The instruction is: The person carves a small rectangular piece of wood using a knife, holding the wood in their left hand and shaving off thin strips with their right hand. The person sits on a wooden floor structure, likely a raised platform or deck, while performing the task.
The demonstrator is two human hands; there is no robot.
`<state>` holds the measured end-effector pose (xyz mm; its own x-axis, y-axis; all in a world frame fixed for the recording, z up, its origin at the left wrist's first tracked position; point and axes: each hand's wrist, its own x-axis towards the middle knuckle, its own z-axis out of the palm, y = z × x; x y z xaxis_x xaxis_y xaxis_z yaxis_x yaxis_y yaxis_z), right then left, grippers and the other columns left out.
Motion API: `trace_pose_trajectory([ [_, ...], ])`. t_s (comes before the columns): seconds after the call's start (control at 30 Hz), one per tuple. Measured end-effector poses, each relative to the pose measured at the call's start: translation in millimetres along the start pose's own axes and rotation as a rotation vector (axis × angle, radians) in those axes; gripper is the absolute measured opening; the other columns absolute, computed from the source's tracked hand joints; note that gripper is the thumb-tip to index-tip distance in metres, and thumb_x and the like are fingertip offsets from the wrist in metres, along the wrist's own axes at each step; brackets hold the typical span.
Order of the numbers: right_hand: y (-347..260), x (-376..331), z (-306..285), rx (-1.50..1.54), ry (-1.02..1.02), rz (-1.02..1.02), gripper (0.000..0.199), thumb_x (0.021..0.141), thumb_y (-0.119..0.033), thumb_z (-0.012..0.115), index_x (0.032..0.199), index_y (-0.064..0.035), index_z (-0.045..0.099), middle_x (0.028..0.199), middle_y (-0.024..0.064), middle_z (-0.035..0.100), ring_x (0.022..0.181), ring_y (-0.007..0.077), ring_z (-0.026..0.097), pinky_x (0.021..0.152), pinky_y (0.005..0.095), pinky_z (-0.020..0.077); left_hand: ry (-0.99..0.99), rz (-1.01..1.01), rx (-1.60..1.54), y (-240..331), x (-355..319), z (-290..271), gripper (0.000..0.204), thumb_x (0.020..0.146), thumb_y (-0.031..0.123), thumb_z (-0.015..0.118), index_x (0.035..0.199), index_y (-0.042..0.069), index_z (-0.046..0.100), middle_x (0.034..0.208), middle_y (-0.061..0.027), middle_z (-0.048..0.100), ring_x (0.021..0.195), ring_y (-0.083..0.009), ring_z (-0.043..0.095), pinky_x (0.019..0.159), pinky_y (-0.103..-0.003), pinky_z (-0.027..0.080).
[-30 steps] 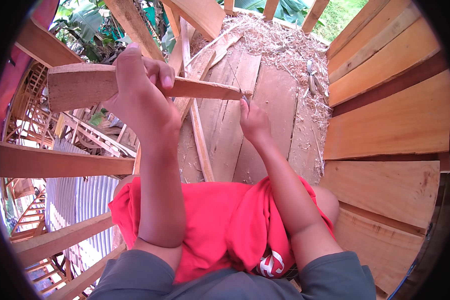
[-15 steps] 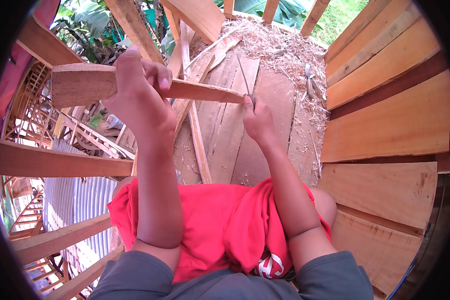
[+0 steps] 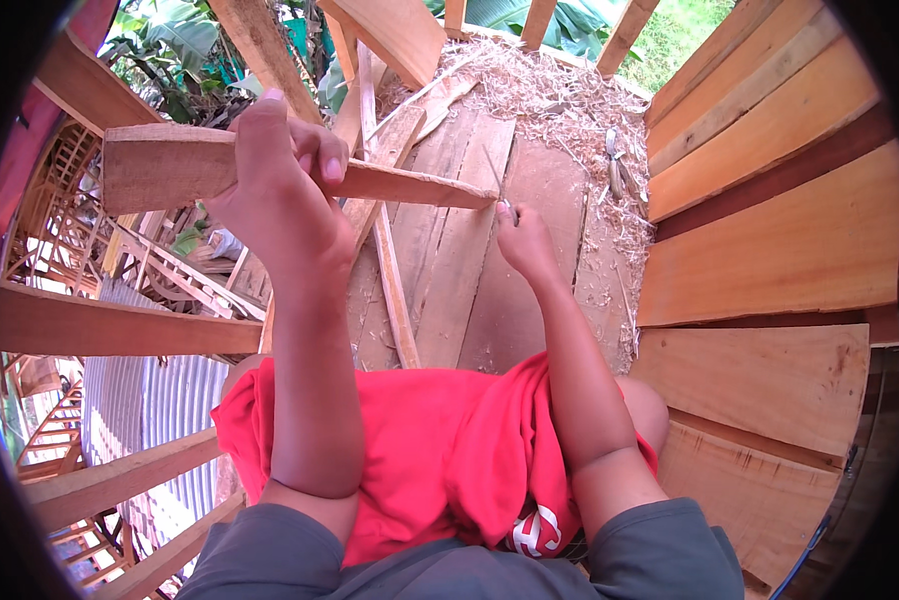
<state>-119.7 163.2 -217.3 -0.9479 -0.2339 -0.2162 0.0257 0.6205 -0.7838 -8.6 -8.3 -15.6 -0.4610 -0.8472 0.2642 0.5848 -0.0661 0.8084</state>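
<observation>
No packages, signs or screens show anywhere in the view. The only printed mark is a round white emblem with red shapes inside it (image 3: 536, 530), sitting on the lower edge of the person's red cloth shorts (image 3: 420, 460), on the right thigh, partly folded under so that only its upper part can be seen.

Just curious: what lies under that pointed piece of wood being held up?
Below the pointed piece of wood lie floor planks with wood shavings. The left hand hides its middle part.
</observation>
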Motion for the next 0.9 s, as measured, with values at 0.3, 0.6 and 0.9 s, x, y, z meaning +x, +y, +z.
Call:
trace_pose_trajectory([
  [0.3, -13.7, -13.0, 25.6, -0.049, -0.028, -0.152, 0.045, 0.101, -0.036, 0.038, 0.089, 0.0025, 0.058, 0.086, 0.0289, 0.063, 0.087, 0.0466, 0.06, 0.078, 0.0509, 0.0461, 0.141, -0.054, -0.008, 1.0, -0.2, 4.1, 0.034, 0.085, 0.016, 0.063, 0.065, 0.013, 0.036, 0.053, -0.001, 0.035, 0.048, -0.0131, 0.039, 0.055, -0.029, 0.036],
  [0.6, -11.9, -15.1, 17.8, 0.028, -0.068, -0.295, 0.048, 0.101, -0.037, 0.034, 0.089, 0.0033, 0.059, 0.087, 0.0286, 0.063, 0.088, 0.046, 0.061, 0.078, 0.0503, 0.0459, 0.026, 0.027, -0.133, -1.4, -14.8, 6.5, 0.031, 0.086, 0.007, 0.062, 0.061, 0.009, 0.043, 0.055, 0.001, 0.039, 0.047, -0.0083, 0.038, 0.045, -0.024, 0.035],
  [0.9, 6.1, -11.1, 25.8, 0.078, -0.029, -0.171, 0.046, 0.101, -0.035, 0.037, 0.089, 0.0042, 0.058, 0.075, 0.0278, 0.061, 0.078, 0.0448, 0.061, 0.07, 0.0493, 0.0446, 0.009, -0.033, -0.046, 0.4, -8.3, 3.9, 0.034, 0.086, 0.016, 0.062, 0.064, 0.013, 0.037, 0.054, -0.0004, 0.035, 0.048, -0.0119, 0.036, 0.051, -0.027, 0.033],
])
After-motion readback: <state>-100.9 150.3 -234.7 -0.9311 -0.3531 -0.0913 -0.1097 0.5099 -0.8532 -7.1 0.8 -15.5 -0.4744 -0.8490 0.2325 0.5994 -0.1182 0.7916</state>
